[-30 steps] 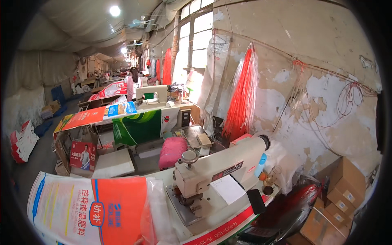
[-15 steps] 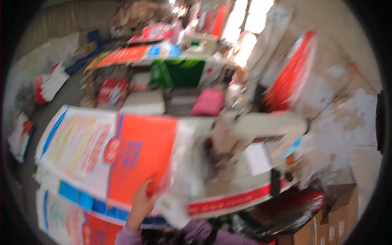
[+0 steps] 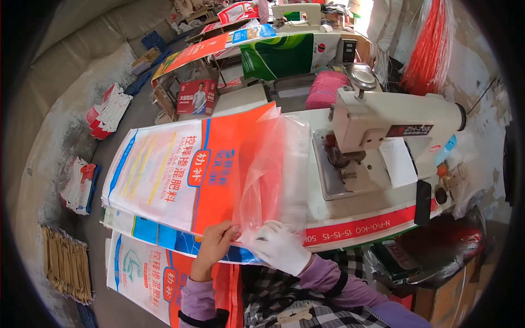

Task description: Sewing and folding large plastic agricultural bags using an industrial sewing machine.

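Observation:
A stack of white and orange printed sacks (image 3: 158, 164) lies on the table, with a clear plastic liner (image 3: 261, 191) sticking out of the top sack's right end. My bare left hand (image 3: 217, 240) pinches the near edge of that sack's orange end, thumb on top. In a white glove, my right hand (image 3: 281, 246) rests closed against the liner's near corner, just right of the left hand. Its fingertips are partly covered by the film, but they appear to grip it. To the right stands a white industrial sewing machine (image 3: 383, 120), its needle area beyond my right hand.
More sacks (image 3: 136, 279) hang below the table's near left edge. Pink thread cones (image 3: 326, 90) stand behind the machine, and red strands (image 3: 429, 49) hang on the right wall. Bundles (image 3: 68, 262) lie along the left floor. Cardboard boxes (image 3: 448, 295) sit lower right.
My view has steadied and shifted, so the table sits further right. The gloved right hand has come onto the liner beside my left hand, which stays at the sack's edge.

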Motion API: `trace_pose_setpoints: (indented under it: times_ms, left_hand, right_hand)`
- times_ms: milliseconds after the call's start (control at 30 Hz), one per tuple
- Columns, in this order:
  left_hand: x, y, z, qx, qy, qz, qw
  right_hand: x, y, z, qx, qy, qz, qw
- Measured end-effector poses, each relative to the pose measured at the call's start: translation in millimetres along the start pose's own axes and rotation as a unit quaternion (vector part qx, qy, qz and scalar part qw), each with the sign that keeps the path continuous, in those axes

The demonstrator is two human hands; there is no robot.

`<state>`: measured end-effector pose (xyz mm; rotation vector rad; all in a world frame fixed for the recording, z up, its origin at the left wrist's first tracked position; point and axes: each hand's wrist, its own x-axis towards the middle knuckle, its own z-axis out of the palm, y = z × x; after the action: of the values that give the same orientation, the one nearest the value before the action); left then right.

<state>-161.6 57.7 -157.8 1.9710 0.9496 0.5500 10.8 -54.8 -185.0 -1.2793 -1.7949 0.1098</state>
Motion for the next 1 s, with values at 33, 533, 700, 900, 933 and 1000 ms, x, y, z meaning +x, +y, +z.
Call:
trace_pose_setpoints:
  times_ms: [33, 533, 700, 900, 933, 1000]
  left_hand:
    - [1.3, 0.3, 0.6, 0.1, -0.051, -0.023, 0.993]
    - [15.8, -13.4, 6.1, -0.027, -0.089, -0.048, 0.995]
    - [-28.9, -1.3, -20.3, 0.14, 0.011, 0.032, 0.99]
    - [-156.7, 30.3, -43.5, 0.437, 0.071, 0.061, 0.895]
    - [-171.4, 37.0, -44.3, 0.442, 0.06, 0.067, 0.892]
    - [-189.6, 45.9, -41.0, 0.363, 0.067, -0.049, 0.928]
  right_hand:
    - [-2.6, -4.7, 0.2, -0.001, -0.023, -0.008, 1.0]
    - [-28.0, 1.3, 27.7, -0.024, -0.109, -0.063, 0.992]
    - [12.5, -9.9, -5.9, 0.393, -0.052, 0.194, 0.897]
    - [83.6, -33.6, -12.1, -0.09, -0.316, -0.114, 0.937]
    - [85.6, -0.3, -24.2, -0.067, -0.345, -0.013, 0.936]
    - [73.2, 56.6, -34.7, 0.051, -0.014, 0.19, 0.98]
